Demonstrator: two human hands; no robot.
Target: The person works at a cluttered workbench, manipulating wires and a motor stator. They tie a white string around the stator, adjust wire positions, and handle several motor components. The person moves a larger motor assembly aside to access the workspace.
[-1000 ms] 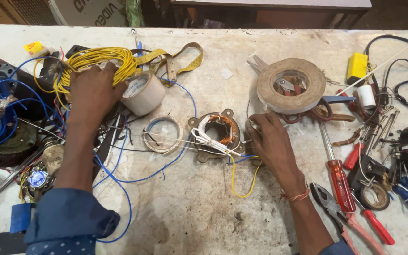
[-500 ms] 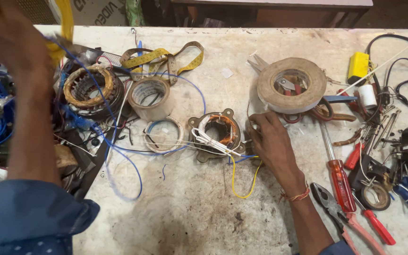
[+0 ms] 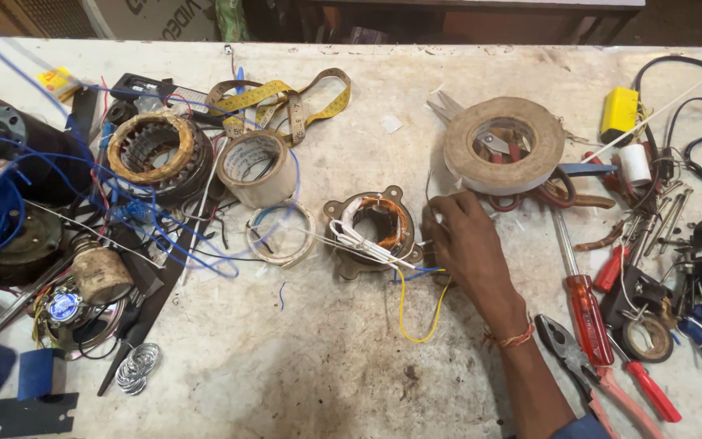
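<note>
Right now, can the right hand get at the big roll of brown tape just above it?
Probably yes. The right hand rests beside the small motor stator, and the big brown tape roll lies just beyond its fingers with only bare bench between.

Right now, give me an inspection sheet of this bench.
Surface: pale, stained worktop, crowded along both sides.
Job's things: small motor stator with copper winding; white, yellow and blue leads trail from it.
Clutter: tape rolls, measuring tape, screwdrivers, pliers, second stator.
Hands: right hand rests against the stator's right edge; left hand not in view.
Cables: blue wire tangled at left; black cable at right.
Surroundings: dark furniture beyond the far edge.
</note>
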